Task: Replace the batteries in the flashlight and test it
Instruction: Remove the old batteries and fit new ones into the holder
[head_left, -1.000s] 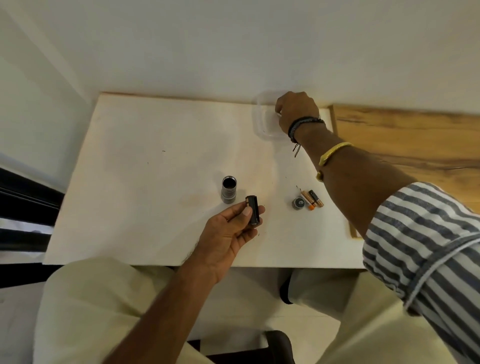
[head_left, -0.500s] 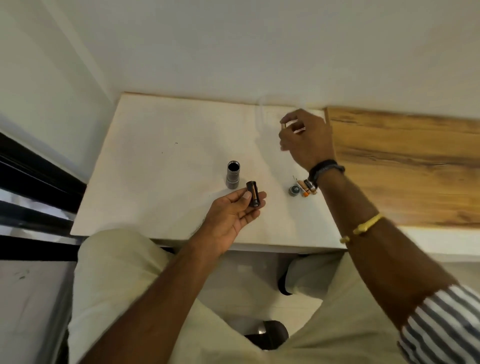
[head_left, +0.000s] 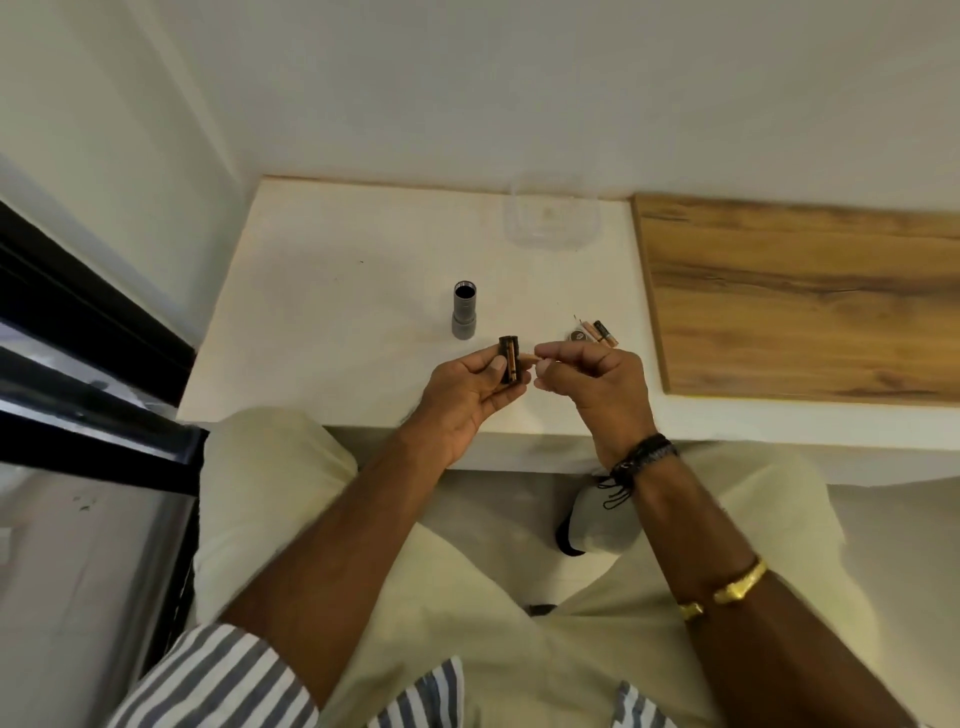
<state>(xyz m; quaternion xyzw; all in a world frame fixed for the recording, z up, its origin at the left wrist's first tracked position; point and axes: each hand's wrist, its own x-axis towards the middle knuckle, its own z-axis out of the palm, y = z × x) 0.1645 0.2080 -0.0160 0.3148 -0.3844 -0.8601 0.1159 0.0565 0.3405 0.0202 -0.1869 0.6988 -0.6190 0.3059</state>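
My left hand (head_left: 470, 397) grips a black battery holder (head_left: 509, 359) with one copper-coloured battery showing in it. Right beside the holder, my right hand (head_left: 592, 382) pinches a small battery (head_left: 529, 359) between thumb and fingertips; only its tip shows. The grey flashlight body (head_left: 463, 310) stands upright on the white table (head_left: 332, 312), open end up, just beyond my left hand. The flashlight's end cap (head_left: 576, 336) and two loose batteries (head_left: 601, 332) lie on the table past my right hand.
A clear plastic container (head_left: 550, 215) sits at the table's far edge against the wall. A wood-grain board (head_left: 805, 301) covers the surface to the right. A dark window frame (head_left: 78, 332) runs along the left. My knees are under the table's near edge.
My right hand came back from the clear container holding a battery and now sits next to the holder. My left hand stayed in place with the holder. The camera tilted down.
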